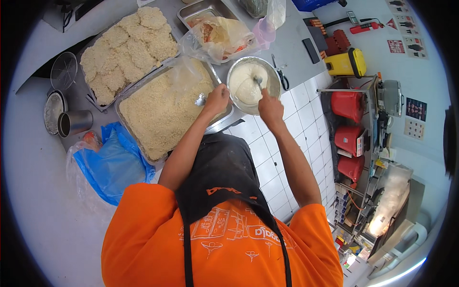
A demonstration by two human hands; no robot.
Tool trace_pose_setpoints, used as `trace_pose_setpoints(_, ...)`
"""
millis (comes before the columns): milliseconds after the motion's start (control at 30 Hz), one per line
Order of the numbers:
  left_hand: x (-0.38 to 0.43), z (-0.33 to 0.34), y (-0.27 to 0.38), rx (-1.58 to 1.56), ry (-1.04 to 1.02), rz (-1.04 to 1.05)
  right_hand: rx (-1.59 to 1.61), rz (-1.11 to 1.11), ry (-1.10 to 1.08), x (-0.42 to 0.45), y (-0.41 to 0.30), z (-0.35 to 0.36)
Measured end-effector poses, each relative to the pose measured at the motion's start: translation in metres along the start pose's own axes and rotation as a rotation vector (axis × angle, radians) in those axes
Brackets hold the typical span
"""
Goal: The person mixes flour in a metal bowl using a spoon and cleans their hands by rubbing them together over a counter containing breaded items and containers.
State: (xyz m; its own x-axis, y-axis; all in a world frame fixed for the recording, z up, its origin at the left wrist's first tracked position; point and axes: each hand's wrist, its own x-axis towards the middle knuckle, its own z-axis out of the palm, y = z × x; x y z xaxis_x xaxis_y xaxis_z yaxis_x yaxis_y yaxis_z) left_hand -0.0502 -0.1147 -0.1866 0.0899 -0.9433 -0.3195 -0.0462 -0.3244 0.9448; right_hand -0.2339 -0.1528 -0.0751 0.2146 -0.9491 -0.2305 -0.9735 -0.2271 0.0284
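A round metal bowl (277, 89) of thick, pale batter (247, 77) stands at the right end of the crumb tray. My left hand (217, 99) is closed at the bowl's left rim and appears to grip it. With my right hand (271, 107) I hold the handle of a metal spoon (258, 79), whose head dips into the batter. Beneath my left forearm lies a deep metal tray (141, 152) filled with breadcrumbs (157, 111). A clear plastic bag (184, 73) rests on the crumbs. Beyond it, another tray holds breaded pieces (129, 46) in a heap.
Black-handled scissors (283, 79) lie right of the bowl. Behind it, an opened plastic bag of food (222, 34) overlaps a steel pan (206, 8), beside a pink jug (264, 32). A phone (310, 51) lies near the table edge. Left are a blue bag (114, 161), metal cup (75, 123) and strainer (64, 71).
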Motion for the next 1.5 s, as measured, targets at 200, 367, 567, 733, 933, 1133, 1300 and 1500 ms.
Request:
trace_pose_setpoints(200,0.001,-0.008,-0.008,0.054,0.024,-0.010,0.091,-0.009,-0.118,-0.027,-0.042,-0.010)
trace_pose_setpoints(367,0.009,-0.003,-0.001,0.013,-0.056,0.010,0.241,0.168,0.079,0.014,-0.016,0.001)
trace_pose_setpoints(567,0.011,-0.005,-0.012,0.055,-0.013,0.032,0.375,0.024,0.030,0.004,-0.038,-0.010)
trace_pose_setpoints(733,0.012,-0.001,-0.023,0.063,-0.017,0.066,0.254,0.113,0.029,0.007,-0.025,0.006)
trace_pose_setpoints(933,0.005,-0.002,-0.009,0.086,-0.024,0.055,0.331,0.130,0.092,0.006,-0.033,-0.012)
trace_pose_setpoints(1133,0.013,-0.005,-0.018,0.133,-0.036,0.040,0.185,0.017,-0.017,-0.004,-0.041,-0.004)
trace_pose_setpoints(1300,0.015,-0.007,0.006,0.114,-0.115,0.036,0.232,0.119,0.116,0.018,-0.023,0.001)
trace_pose_setpoints(1500,0.009,-0.010,-0.006,0.016,-0.144,0.078,0.250,0.114,0.101,-0.005,-0.033,-0.009)
